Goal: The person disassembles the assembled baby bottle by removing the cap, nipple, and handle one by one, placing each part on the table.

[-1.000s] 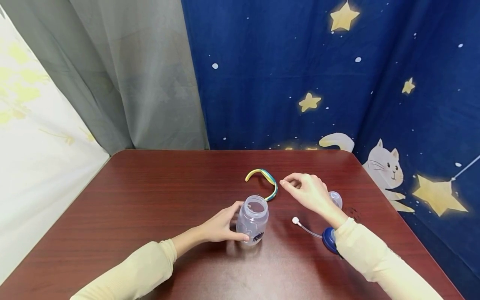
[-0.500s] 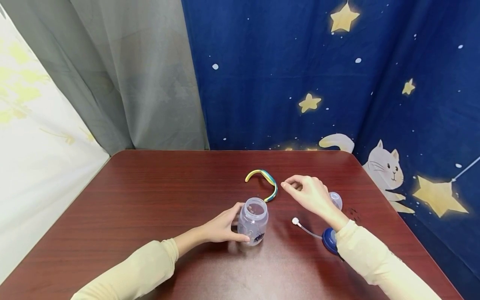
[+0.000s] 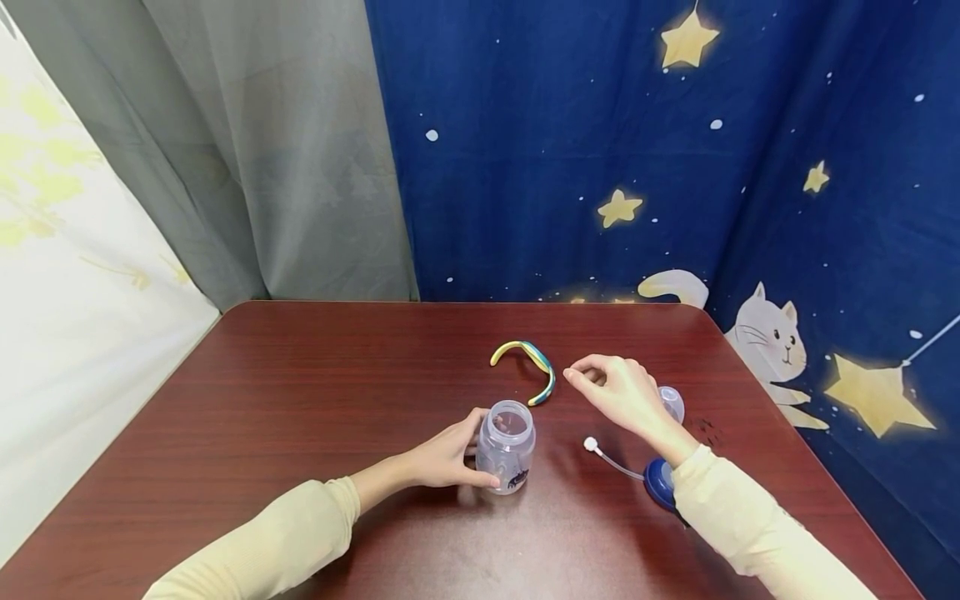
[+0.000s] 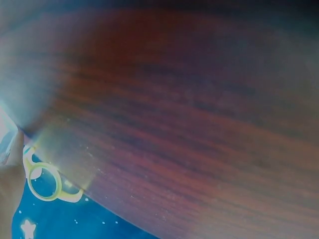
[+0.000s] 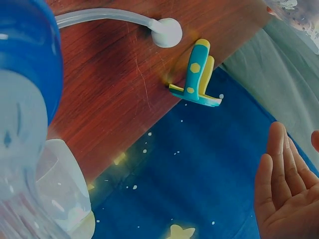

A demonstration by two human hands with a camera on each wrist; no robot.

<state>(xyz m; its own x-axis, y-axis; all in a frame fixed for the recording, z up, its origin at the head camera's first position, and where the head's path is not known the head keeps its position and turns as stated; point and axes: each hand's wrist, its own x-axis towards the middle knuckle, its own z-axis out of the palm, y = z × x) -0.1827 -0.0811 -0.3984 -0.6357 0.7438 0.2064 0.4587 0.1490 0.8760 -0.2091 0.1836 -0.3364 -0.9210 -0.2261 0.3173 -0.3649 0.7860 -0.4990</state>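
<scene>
My left hand grips a clear, open-topped baby bottle, thumb at the front and fingers round the left side. It stands upright on the table. My right hand hovers right of a yellow-and-teal bottle handle, holding nothing. Relaxed fingers show in the right wrist view. Below that forearm lies a blue bottle collar with a teat; its straw ends in a white weight. A clear cap sits partly hidden behind the right wrist. Only part of the left hand appears in the left wrist view.
The dark reddish wooden table has its far edge against a grey curtain and a blue starry curtain. White cloth hangs along the left side.
</scene>
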